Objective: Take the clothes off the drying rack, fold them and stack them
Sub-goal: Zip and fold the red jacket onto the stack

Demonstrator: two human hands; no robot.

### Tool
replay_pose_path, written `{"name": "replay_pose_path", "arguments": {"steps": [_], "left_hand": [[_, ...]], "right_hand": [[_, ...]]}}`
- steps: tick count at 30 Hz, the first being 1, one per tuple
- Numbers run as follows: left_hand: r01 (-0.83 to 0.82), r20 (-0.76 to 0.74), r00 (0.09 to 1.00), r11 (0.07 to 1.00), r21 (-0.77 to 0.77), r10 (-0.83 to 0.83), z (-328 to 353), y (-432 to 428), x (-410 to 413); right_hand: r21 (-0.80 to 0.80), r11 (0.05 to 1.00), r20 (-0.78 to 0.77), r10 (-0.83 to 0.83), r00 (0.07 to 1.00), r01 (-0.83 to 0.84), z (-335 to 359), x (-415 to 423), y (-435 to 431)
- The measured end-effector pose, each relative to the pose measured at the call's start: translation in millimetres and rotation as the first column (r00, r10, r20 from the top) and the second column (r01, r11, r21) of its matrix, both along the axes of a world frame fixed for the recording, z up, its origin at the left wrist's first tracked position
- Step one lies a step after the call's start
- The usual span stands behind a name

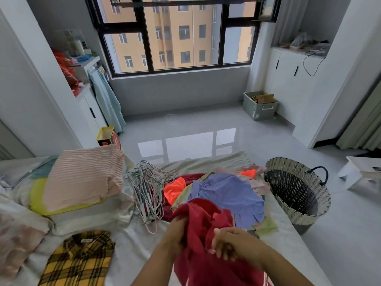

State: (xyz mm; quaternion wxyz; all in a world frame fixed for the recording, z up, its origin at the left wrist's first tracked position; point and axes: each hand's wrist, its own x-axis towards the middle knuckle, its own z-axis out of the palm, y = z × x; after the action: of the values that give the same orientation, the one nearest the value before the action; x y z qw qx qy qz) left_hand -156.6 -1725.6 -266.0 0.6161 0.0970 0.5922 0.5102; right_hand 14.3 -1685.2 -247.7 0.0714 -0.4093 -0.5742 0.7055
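I hold a dark red garment (203,228) up over the bed, low in the view. My left hand (178,230) grips its left edge. My right hand (225,243) grips the cloth lower on the right, fingers curled into it. Behind it lies a loose heap of clothes: a blue-purple shirt (228,193), an orange piece (174,189) and several pale ones. A folded yellow plaid shirt (80,259) lies flat at the lower left. A folded pink striped garment (84,178) tops a stack with a yellow-green piece (38,201) under it.
A tangle of empty hangers (147,186) lies between the stack and the heap. A woven laundry basket (299,190) stands on the floor right of the bed (132,242). Beyond are shiny grey tiles, a green storage bin (260,106), white cabinets and a large window.
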Motion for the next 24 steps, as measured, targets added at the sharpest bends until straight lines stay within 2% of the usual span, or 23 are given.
{"name": "replay_pose_path", "arguments": {"steps": [2, 4, 7, 9, 10, 12, 14, 15, 17, 20, 22, 24], "left_hand": [[-0.085, -0.033, 0.996, 0.995, 0.057, 0.087, 5, 6, -14], [-0.1, -0.092, 0.99, 0.99, 0.095, 0.108, 15, 5, -22], [0.046, -0.198, 0.98, 0.982, 0.183, -0.009, 30, -2, -25], [0.119, -0.239, 0.969, 0.968, 0.22, -0.065, 52, -9, -24], [0.133, -0.249, 0.966, 0.962, 0.24, -0.071, 59, -13, -27], [0.176, -0.278, 0.956, 0.938, 0.299, -0.091, 76, -21, -35], [0.208, -0.351, 0.932, 0.922, 0.327, -0.086, 85, -31, -48], [0.232, -0.425, 0.901, 0.92, 0.317, -0.081, 85, -36, -57], [0.312, -0.599, 0.795, 0.912, 0.266, -0.097, 88, -50, -71], [0.449, -0.78, 0.576, 0.892, 0.05, -0.246, 100, -81, -99], [0.504, -0.83, 0.397, 0.849, -0.16, -0.392, 114, -100, -123], [0.528, -0.794, 0.208, 0.749, -0.401, -0.572, 126, -102, -138]], "right_hand": [[0.151, 0.972, 0.128, -0.198, 0.972, 0.178, -45, 15, 17], [0.315, 0.924, 0.267, -0.305, 0.914, 0.216, -88, 24, 26], [0.496, 0.834, 0.379, -0.459, 0.803, 0.242, -130, 24, 26], [0.501, 0.808, 0.389, -0.529, 0.754, 0.31, -137, 23, 29], [0.436, 0.808, 0.34, -0.556, 0.759, 0.396, -138, 23, 32], [0.118, 0.819, 0.153, -0.574, 0.804, 0.562, -133, 20, 40], [-0.29, 0.802, 0.002, -0.545, 0.838, 0.522, -122, 7, 41], [-0.407, 0.785, -0.027, -0.522, 0.853, 0.467, -119, -1, 41], [-0.48, 0.804, -0.05, -0.425, 0.904, 0.351, -114, -15, 37], [-0.425, 0.872, -0.066, -0.3, 0.952, 0.245, -87, -14, 31], [-0.326, 0.928, -0.068, -0.212, 0.975, 0.179, -55, 4, 33], [-0.225, 0.97, -0.133, -0.12, 0.984, 0.088, -20, 23, 39]]}}
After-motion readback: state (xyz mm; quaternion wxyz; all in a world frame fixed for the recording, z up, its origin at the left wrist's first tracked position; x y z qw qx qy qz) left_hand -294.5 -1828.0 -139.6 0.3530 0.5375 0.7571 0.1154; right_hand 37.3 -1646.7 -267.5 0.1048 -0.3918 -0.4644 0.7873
